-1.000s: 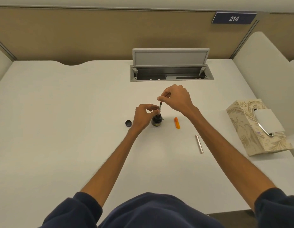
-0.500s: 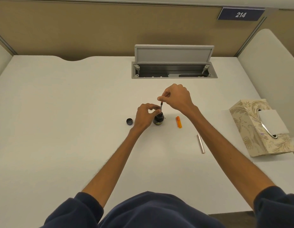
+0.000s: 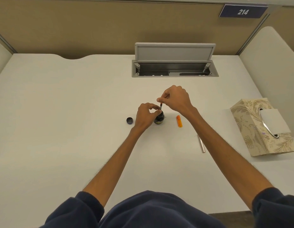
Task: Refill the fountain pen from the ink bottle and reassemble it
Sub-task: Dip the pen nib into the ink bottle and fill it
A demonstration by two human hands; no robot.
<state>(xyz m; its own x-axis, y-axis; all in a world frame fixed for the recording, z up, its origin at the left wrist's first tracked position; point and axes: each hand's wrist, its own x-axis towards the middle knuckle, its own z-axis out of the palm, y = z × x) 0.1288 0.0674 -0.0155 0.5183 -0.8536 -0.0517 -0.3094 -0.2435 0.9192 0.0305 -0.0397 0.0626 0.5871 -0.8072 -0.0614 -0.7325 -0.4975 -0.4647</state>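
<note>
Two forearms reach out from dark sleeves [image 3: 73, 209] over the white desk [image 3: 60, 129], with the loose pen parts lying nearest: a silver barrel [image 3: 201, 143] on the right and, further on, an orange piece [image 3: 179, 121], both well apart from the hands. Beyond them sits the ink bottle [image 3: 159, 118], uncapped, its cap [image 3: 129, 120] just to its left. The left hand [image 3: 145, 116] is curled against the bottle, thumb and forefinger pinched at its mouth where the pen section [image 3: 161, 107] goes in; whether they grip the section or only the bottle neck I cannot tell. The right hand [image 3: 175, 99] pinches the section's upper end, held upright with its lower tip dipped in the bottle. This looks like the filling step. The risk is a spill: the bottle is small and open, and a sideways tug from either hand could tip it or flick ink onto the desk. Lifting out too quickly could also drip. Farther right stands a tissue box [image 3: 251, 129], handy for wiping, and at the back an open cable tray [image 3: 175, 69].
</note>
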